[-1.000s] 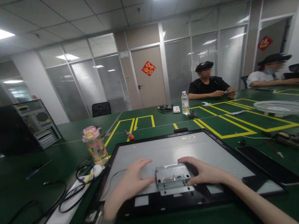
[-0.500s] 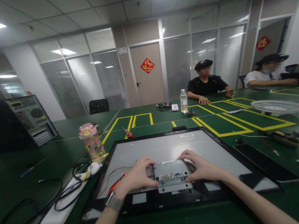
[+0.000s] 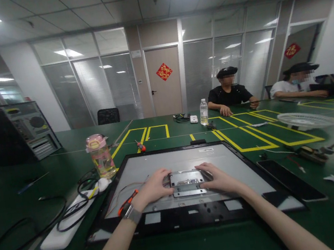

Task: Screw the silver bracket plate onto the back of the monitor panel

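Both hands grip a small silvery metal bracket with video ports [image 3: 187, 179] by its two ends. My left hand [image 3: 154, 186] has its thumb and fingers closed on the left end, and my right hand [image 3: 217, 176] does likewise on the right. Beneath lies a large flat monitor panel [image 3: 173, 160], its grey metal back up inside a black frame. The bracket is over the panel's middle; whether it touches the panel I cannot tell. An orange-and-black tool [image 3: 128, 200] lies on the panel beside my left wrist, next to thin wires [image 3: 119, 193].
At left stand a pink-lidded bottle [image 3: 100, 156], a white power strip [image 3: 64, 229] with black cables, and a computer case [image 3: 10, 134]. A black phone-like slab [image 3: 291, 178] lies at right. Farther off are a screwdriver [image 3: 140, 146], a water bottle [image 3: 204, 112] and a seated person [image 3: 229, 94].
The bracket, held in both hands, has moved away from me over the panel, off its near edge strip. My hands moved with it. The whole view has shifted slightly.
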`<act>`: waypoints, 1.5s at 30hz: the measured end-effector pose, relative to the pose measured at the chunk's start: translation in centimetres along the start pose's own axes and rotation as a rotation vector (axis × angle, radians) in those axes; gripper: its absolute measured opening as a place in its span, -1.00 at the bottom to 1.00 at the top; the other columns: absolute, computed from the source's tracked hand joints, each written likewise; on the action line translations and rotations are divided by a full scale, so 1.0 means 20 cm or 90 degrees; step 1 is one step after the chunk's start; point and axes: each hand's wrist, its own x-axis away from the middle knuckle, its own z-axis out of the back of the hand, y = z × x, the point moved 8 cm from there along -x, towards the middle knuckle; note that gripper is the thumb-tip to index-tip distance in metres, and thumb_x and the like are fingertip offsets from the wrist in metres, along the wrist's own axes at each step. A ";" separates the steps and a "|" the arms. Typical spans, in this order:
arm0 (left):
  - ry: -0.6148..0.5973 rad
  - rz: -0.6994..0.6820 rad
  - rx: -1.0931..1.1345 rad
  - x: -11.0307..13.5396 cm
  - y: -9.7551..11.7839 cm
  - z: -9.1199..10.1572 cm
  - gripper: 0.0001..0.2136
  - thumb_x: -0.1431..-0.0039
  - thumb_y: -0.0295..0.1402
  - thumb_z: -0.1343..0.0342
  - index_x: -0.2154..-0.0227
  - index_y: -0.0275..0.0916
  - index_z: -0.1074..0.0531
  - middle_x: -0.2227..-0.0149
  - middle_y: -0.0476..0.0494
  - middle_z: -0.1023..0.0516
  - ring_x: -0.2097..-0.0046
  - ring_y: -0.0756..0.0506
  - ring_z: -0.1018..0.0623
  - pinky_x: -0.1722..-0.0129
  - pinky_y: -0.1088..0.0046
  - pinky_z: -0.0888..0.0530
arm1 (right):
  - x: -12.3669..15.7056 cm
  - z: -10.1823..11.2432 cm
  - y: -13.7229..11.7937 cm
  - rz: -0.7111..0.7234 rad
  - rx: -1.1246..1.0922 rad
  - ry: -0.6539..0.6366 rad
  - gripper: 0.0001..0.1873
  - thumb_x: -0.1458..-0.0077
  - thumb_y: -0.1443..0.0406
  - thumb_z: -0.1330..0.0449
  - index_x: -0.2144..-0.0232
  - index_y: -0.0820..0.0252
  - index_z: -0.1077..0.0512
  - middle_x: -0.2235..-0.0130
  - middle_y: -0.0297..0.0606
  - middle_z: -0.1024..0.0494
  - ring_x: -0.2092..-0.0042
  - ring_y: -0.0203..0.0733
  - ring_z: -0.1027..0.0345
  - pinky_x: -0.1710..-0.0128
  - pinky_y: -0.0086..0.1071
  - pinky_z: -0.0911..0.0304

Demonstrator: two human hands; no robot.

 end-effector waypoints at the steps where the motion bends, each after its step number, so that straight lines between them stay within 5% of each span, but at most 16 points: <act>1: 0.002 0.004 0.002 0.00 -0.01 0.00 -0.44 0.06 -0.33 -0.21 -0.08 -0.21 -0.33 -0.10 -0.22 -0.37 -0.11 -0.23 -0.37 -0.15 0.24 -0.25 | 0.00 0.00 0.01 -0.003 0.003 -0.001 -0.27 0.06 0.14 -0.28 -0.16 0.16 -0.25 -0.13 -0.10 -0.29 -0.20 0.05 -0.11 -0.24 -0.07 0.02; 11: -0.006 -0.002 0.073 -0.01 -0.01 -0.01 -0.47 0.07 -0.37 -0.21 -0.06 -0.20 -0.37 -0.05 -0.18 -0.42 -0.04 -0.18 -0.43 -0.08 0.31 -0.33 | -0.02 0.01 0.01 0.020 0.004 0.017 -0.32 0.08 0.14 -0.31 -0.10 0.21 -0.32 -0.11 -0.08 -0.35 -0.16 0.06 -0.18 -0.20 -0.08 -0.03; 19: -0.015 0.000 0.122 0.07 0.09 0.12 -0.49 0.08 -0.35 -0.22 -0.03 -0.20 -0.41 0.00 -0.14 -0.42 -0.03 -0.17 -0.43 -0.08 0.32 -0.32 | 0.03 0.06 -0.13 0.053 -0.052 0.025 -0.45 0.12 0.18 -0.35 0.04 0.16 -0.41 0.02 -0.17 -0.42 -0.05 0.01 -0.28 -0.12 -0.15 -0.13; 24: -0.057 0.004 0.129 0.15 0.11 0.06 -0.43 0.13 -0.33 -0.26 -0.05 -0.16 -0.39 0.00 -0.11 -0.38 0.01 -0.16 -0.45 -0.05 0.36 -0.34 | 0.09 0.01 -0.17 0.051 -0.047 -0.021 -0.43 0.22 0.26 -0.39 0.08 0.15 -0.38 0.07 -0.22 -0.39 0.00 -0.03 -0.28 -0.04 -0.22 -0.20; 33: -0.004 -0.032 0.114 0.15 0.17 0.06 -0.41 0.14 -0.44 -0.21 -0.06 -0.19 -0.36 0.01 -0.13 -0.38 0.01 -0.15 -0.43 -0.05 0.38 -0.34 | 0.10 0.02 -0.18 0.070 -0.009 0.033 -0.42 0.24 0.34 -0.35 0.08 0.14 -0.35 0.05 -0.22 -0.34 -0.04 -0.01 -0.20 -0.08 -0.19 -0.14; 45: -0.063 -0.002 0.163 0.15 0.07 -0.01 -0.41 0.10 -0.30 -0.28 -0.08 -0.13 -0.36 -0.03 -0.13 -0.35 -0.04 -0.16 -0.41 -0.09 0.33 -0.32 | 0.10 -0.01 -0.15 0.037 -0.021 -0.022 -0.39 0.24 0.30 -0.39 0.06 0.16 -0.35 0.03 -0.20 -0.32 -0.04 -0.01 -0.21 -0.11 -0.15 -0.14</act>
